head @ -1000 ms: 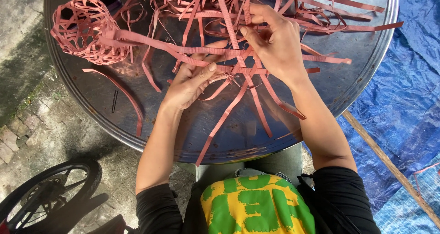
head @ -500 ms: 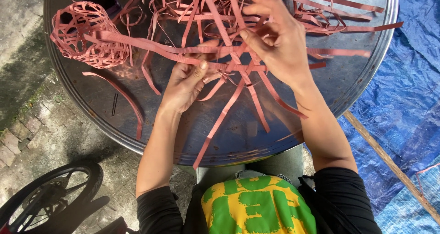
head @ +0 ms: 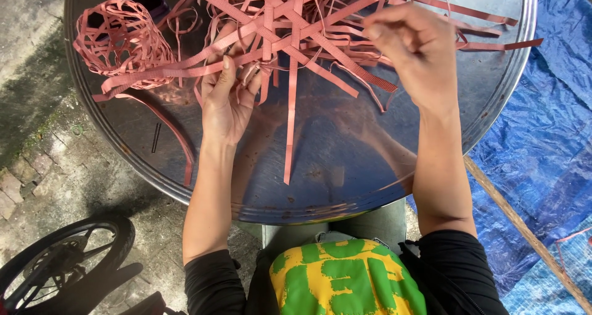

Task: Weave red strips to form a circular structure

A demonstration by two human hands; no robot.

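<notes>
Round metal table (head: pixel 370 185) under a crossed star of pink strips (head: pixel 290 40), woven ball (head: pixel 120 37) finished at its left edge, loose strips (head: pixel 394 19) heaped behind. Weave barely begun, most ends free; left hand (head: pixel 225 102) pinching the crossing from below, right hand (head: pixel 413 49) closed narrow on one strip. Top of the pile cut off, right fingertips hard to make out.

My left hand (head: pixel 225 105) pinches the crossing pink strips (head: pixel 290 37) above the round metal table (head: pixel 345 167). My right hand (head: pixel 416 53) grips strip ends, with a woven pink ball (head: pixel 120 40) far left.
</notes>
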